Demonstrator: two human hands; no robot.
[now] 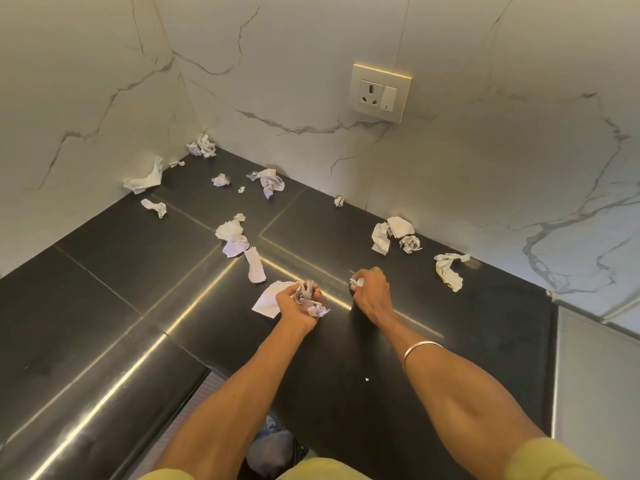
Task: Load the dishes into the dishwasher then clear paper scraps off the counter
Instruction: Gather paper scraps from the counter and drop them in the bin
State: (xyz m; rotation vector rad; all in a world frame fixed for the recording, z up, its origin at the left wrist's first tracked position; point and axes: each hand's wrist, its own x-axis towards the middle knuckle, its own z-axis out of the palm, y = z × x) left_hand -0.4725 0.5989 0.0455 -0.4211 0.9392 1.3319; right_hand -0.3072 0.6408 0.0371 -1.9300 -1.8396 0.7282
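**Both hands gathering paper on the dark worktop**

Two bare hands work over the black worktop [104,323], set in a corner of marble-veined wall. The left hand [294,301] has its grip curled round a bundle of crumpled scraps [310,299], white with faint purple print, a flat white sheet [268,299] lying just beside it. The right hand [369,289] pinches one small white scrap [356,282] at the fingertips. About fourteen more crumpled pieces lie scattered toward the walls, among them a long strip [255,268] and a yellow-marked wad [450,271]. One wall socket [379,93] sits above.
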